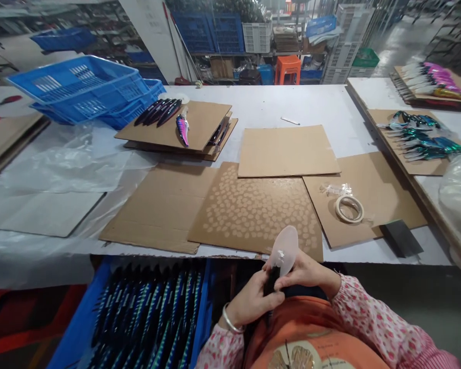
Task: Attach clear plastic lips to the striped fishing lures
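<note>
I'm watching the left hand [251, 302] and right hand [311, 272] pinching a dark lipped lure [272, 281] by the table's [215, 250] near edge, needing steady fingers

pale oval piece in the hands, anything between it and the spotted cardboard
Nothing visible stands between the pale oval piece, held by the right hand beside the left hand, and the near part of the spotted cardboard. A plain cardboard sheet overlaps only its far edge.

Lighting: mod. bright, diffuse, prob. overhead; soft shadows under cardboard [288, 148]; plastic glare lt.; edges stretched, bkgd. slightly soft.
</note>
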{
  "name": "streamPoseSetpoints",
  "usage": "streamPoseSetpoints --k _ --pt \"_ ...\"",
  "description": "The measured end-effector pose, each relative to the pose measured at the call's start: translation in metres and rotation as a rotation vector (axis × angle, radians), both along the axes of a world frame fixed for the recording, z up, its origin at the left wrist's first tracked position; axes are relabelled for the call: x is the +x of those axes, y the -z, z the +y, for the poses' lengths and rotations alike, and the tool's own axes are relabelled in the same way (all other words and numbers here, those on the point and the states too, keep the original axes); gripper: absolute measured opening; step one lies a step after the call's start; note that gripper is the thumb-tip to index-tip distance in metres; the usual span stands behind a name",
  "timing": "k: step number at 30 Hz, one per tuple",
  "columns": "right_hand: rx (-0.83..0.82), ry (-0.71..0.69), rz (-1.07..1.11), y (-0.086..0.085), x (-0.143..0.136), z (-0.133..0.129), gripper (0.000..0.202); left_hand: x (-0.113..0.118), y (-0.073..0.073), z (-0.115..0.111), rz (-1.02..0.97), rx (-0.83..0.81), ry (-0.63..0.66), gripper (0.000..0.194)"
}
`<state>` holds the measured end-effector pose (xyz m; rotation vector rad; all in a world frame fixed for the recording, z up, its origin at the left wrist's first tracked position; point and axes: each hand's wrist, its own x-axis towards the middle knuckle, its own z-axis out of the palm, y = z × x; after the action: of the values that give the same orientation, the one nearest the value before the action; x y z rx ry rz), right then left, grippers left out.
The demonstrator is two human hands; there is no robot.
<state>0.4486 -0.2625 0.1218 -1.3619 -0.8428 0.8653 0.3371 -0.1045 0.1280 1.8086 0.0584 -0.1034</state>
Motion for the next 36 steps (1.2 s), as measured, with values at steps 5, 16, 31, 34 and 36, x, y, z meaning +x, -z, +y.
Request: streamPoseSetpoints --k 5,16,31,34,36 --pt "-0.139 0.256 -0.126 0.010 -0.008 0.001 0.048 0.000 -0.021 0.017 -0.085 0.273 -0.372 0.024" --pt "-0.120 0.265 -0.246 0.007 -0.014 0.005 0.039 0.020 -0.027 -0.013 -0.221 0.217 -0.440 0.018" --pt "-0.179 0.165 -0.246 0.012 -0.015 0.008 0.042 0.014 -0.031 0.000 -0.657 0.755 -0.213 0.031" --pt "-0.178 0.143 -0.257 0.013 -0.016 0.008 0.045 0.015 -0.036 0.006 -0.621 0.730 -0.136 0.028" --pt "-0.177 0.132 -0.267 0.013 -0.016 0.009 0.046 0.015 -0.037 0.008 -0.543 0.666 -0.127 0.023"
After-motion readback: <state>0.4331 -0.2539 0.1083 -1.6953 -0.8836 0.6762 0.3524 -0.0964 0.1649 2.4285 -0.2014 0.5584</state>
